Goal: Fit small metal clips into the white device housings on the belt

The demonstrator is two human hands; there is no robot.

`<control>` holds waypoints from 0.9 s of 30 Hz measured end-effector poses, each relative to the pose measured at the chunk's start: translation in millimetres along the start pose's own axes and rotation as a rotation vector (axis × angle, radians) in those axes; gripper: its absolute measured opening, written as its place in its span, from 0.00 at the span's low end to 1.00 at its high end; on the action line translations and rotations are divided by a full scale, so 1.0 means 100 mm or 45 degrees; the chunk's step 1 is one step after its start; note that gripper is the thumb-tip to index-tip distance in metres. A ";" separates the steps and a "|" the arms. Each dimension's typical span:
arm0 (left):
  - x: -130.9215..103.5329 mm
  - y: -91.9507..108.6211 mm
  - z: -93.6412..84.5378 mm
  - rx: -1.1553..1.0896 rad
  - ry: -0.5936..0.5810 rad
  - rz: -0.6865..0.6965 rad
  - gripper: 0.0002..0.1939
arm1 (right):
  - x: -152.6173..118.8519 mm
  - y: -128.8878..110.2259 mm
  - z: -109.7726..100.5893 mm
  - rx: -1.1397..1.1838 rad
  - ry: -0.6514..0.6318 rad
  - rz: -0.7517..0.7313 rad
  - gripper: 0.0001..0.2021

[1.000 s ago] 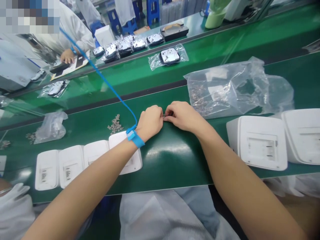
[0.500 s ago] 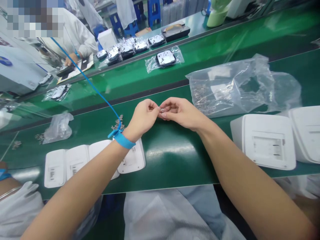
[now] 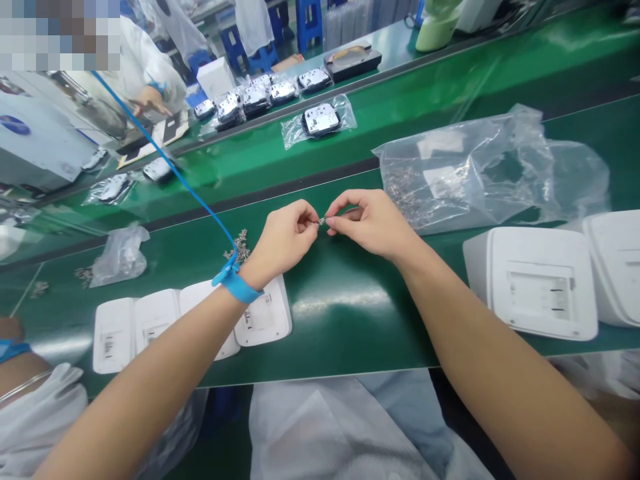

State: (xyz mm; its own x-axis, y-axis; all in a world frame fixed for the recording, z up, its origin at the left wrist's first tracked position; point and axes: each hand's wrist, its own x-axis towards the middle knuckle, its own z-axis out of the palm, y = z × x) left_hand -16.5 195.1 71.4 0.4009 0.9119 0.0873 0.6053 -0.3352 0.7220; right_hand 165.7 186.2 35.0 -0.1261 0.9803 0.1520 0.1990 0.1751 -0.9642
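Note:
Over the green bench, my left hand [image 3: 291, 231] and my right hand [image 3: 369, 221] face each other with pinched fingertips. Between them is a small silvery metal part [image 3: 322, 222], too small to make out fully; both hands grip it from either side. A blue wrist strap [image 3: 239, 283] with a cord circles my left wrist. Just behind that wrist lies a pile of similar small metal parts [image 3: 242, 247]. Beneath my left forearm, a row of white plastic housings [image 3: 267, 313] rests on the bench, partly hidden by the arm.
To the right lie a clear plastic bag [image 3: 480, 173] of metal parts and white housings [image 3: 540, 283]. A smaller bag [image 3: 120, 257] sits at left. Bagged black-and-silver units [image 3: 321, 120] ride the green belt [image 3: 400, 110]. Across it, a co-worker's hand [image 3: 151, 100] is at work.
My hands have drawn slightly apart, showing more of the metal part. The bagged units on the belt have shifted left, and another has appeared at left. The co-worker's hand has lifted.

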 end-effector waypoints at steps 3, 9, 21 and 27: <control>0.00 0.01 -0.01 0.153 0.056 0.055 0.04 | -0.01 -0.03 0.00 -0.154 0.053 -0.138 0.01; -0.03 0.02 -0.07 0.159 0.066 0.145 0.04 | -0.03 -0.07 0.02 -0.149 0.037 -0.261 0.02; -0.03 0.07 -0.01 -0.458 0.182 -0.060 0.01 | 0.00 0.01 0.09 0.365 -0.023 -0.108 0.12; 0.00 0.11 0.00 -0.583 0.267 -0.072 0.02 | -0.01 -0.01 0.11 0.640 -0.002 -0.046 0.22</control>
State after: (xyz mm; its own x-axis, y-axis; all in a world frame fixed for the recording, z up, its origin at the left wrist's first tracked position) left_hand -10.1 191.6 79.3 0.2013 0.9693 0.1414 0.2393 -0.1887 0.9524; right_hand 154.7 184.2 33.6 -0.1259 0.9742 0.1871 -0.2980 0.1427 -0.9438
